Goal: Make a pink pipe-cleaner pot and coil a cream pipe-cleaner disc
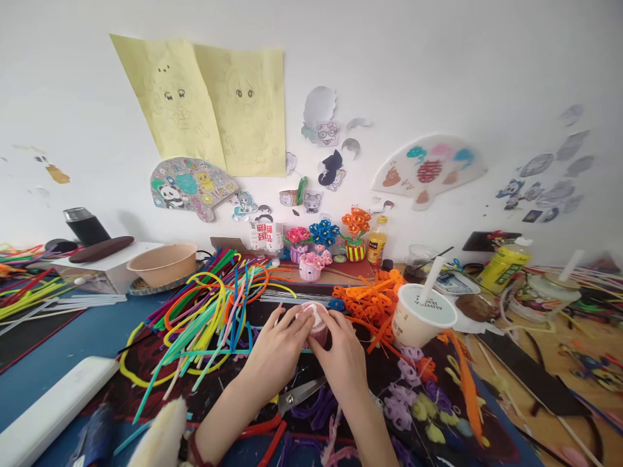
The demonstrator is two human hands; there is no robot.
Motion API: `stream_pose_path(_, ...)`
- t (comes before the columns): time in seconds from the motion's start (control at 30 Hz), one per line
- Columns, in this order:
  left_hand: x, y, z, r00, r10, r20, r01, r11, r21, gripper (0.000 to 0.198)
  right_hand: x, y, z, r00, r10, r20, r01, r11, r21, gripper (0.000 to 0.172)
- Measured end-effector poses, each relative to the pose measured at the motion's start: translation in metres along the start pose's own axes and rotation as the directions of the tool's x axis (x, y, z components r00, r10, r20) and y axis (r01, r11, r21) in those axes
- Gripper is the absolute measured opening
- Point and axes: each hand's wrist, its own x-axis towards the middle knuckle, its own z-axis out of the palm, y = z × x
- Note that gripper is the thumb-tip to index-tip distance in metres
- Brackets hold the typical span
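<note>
In the middle of the head view, a small pink pot (pixel 320 333) is held between my two hands, with something white (pixel 314 312) in its top. My left hand (pixel 281 340) curls round its left side, fingertips on the white part. From the right, my right hand (pixel 341 347) closes on the rim and side, thumb low on the pot. Open scissors (pixel 300 395) lie on the dark mat below my wrists. Left of my hands is a pile of coloured pipe cleaners (pixel 204 318). Orange pipe-cleaner pieces (pixel 367 301) are heaped to the right.
Behind stand small pots of pipe-cleaner flowers (pixel 355 235) and a yellow-capped bottle (pixel 377 241). A lidded drink cup with a straw (pixel 422 316) is at right. A beige bowl (pixel 163 264), a long white box (pixel 61 408) and a blue glue gun (pixel 95 434) are at left.
</note>
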Motion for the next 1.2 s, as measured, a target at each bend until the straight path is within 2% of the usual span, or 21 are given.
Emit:
stream_pose_path(0.13, 0.007, -0.010, -0.007, 1.000, 0.006, -0.021, -0.009, 0.993, -0.121, 0.031, 0.000, 0.003, 0.000, 1.000, -0.004, 0.006, 0.004, 0.999, 0.050, 0.051)
stream_pose_path(0.3, 0.025, -0.023, -0.014, 0.999, -0.001, -0.038, -0.005, 0.989, -0.146, 0.024, 0.002, 0.006, -0.001, 1.000, -0.014, -0.006, 0.014, 0.995, 0.098, 0.058)
stream_pose_path(0.43, 0.035, -0.027, -0.019, 0.999, 0.011, -0.038, -0.017, 0.988, -0.156, 0.017, 0.004, 0.008, -0.002, 1.000, -0.026, 0.008, 0.024, 0.987, 0.160, 0.051)
stream_pose_path(0.6, 0.042, -0.022, -0.018, 0.999, 0.019, -0.042, -0.025, 0.986, -0.162, 0.014, 0.004, 0.011, -0.001, 0.999, -0.027, 0.025, 0.020, 0.974, 0.224, 0.048)
stream_pose_path(0.7, 0.044, -0.021, -0.012, 0.999, 0.021, -0.046, -0.030, 0.976, -0.217, 0.019, 0.006, 0.009, -0.002, 1.000, -0.012, -0.011, 0.015, 0.930, 0.368, 0.039)
stream_pose_path(0.8, 0.044, -0.022, -0.011, 0.996, -0.037, -0.082, 0.009, 0.949, -0.316, 0.023, 0.011, 0.004, -0.005, 0.997, 0.025, -0.072, 0.016, 0.855, 0.519, 0.028)
stream_pose_path(0.97, 0.040, -0.017, -0.031, 0.966, -0.228, -0.126, 0.124, 0.829, -0.545, 0.024, 0.020, -0.009, -0.017, 0.993, 0.056, -0.103, 0.024, 0.764, 0.644, 0.022)
stream_pose_path(1.1, 0.033, -0.009, -0.046, 0.946, -0.324, -0.013, 0.210, 0.642, -0.738, 0.024, 0.017, -0.015, -0.022, 0.996, 0.083, -0.035, -0.028, 0.660, 0.751, 0.023)
stream_pose_path(1.2, 0.026, -0.006, -0.043, 0.936, -0.342, 0.083, 0.247, 0.471, -0.847, 0.030, 0.012, -0.018, -0.022, 0.993, 0.119, 0.013, -0.083, 0.604, 0.792, 0.025)
